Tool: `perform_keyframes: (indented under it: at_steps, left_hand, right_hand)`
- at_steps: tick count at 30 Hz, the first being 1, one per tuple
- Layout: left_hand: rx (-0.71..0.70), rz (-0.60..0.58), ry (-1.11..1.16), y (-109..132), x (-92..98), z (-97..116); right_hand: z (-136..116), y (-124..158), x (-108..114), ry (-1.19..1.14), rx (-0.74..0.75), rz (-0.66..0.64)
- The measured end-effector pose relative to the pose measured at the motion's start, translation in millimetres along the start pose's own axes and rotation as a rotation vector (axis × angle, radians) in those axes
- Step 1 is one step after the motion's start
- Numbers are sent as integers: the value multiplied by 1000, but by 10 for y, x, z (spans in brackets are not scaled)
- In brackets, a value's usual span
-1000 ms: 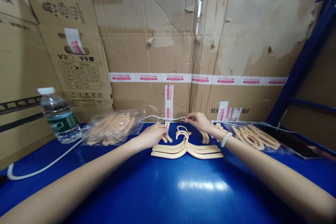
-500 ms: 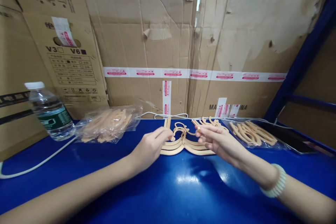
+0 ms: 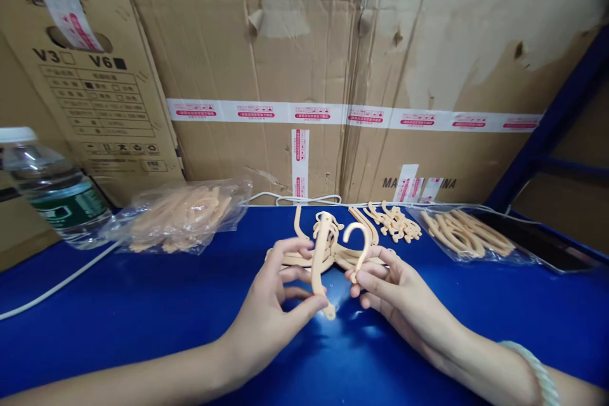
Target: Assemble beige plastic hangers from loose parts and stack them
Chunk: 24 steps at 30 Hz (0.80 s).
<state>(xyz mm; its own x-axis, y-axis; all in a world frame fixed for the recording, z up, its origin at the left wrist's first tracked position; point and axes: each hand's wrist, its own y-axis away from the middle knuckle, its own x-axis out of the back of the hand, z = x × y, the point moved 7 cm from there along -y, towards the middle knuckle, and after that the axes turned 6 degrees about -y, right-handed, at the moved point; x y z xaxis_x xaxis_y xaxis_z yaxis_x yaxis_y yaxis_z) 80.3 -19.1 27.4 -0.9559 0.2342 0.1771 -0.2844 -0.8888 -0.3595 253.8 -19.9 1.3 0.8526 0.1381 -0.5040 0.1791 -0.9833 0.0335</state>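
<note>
My left hand (image 3: 280, 292) grips a beige plastic hanger arm (image 3: 321, 254), held nearly upright with its small holed end pointing down. In my right hand (image 3: 390, 282) is a beige hanger hook (image 3: 360, 244), pinched at its lower end with the curve upward. The two pieces are close together but apart. Behind them, partly hidden by my fingers, lie stacked beige hangers (image 3: 349, 255) on the blue table (image 3: 190, 304). Further back is a pile of loose hooks (image 3: 397, 223), with a few loose hanger arms (image 3: 364, 223) beside it.
Bagged beige pieces (image 3: 185, 216) lie at left, near a water bottle (image 3: 57, 190) and a white cable (image 3: 61, 292). At right are another clear bag of arms (image 3: 466, 235) and a dark flat device (image 3: 533, 247). Cardboard sheets (image 3: 266, 63) stand along the back.
Both hands have come back from the pieces at the rear toward me. The left now holds up a hanger arm, and the right holds up a hook. The view has tilted down and moved closer.
</note>
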Motion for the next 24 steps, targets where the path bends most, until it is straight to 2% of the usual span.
perform_keyframes:
  at_steps: [3, 6, 10, 17, 24]
  left_hand:
    - [96, -47, 67, -9, -40, -81]
    - [132, -111, 56, -7, -82, -136]
    - [106, -109, 61, 7, -88, -148]
    - [107, -151, 68, 24, -131, -123]
    - [-27, -124, -92, 62, -83, -28]
  right_hand:
    - [34, -12, -10, 35, -34, -27]
    - [62, -1, -33, 79, -74, -44]
    - [101, 37, -67, 111, -138, -67]
    - [161, 50, -119, 139, -195, -179]
    - [160, 57, -120, 135, -209, -177]
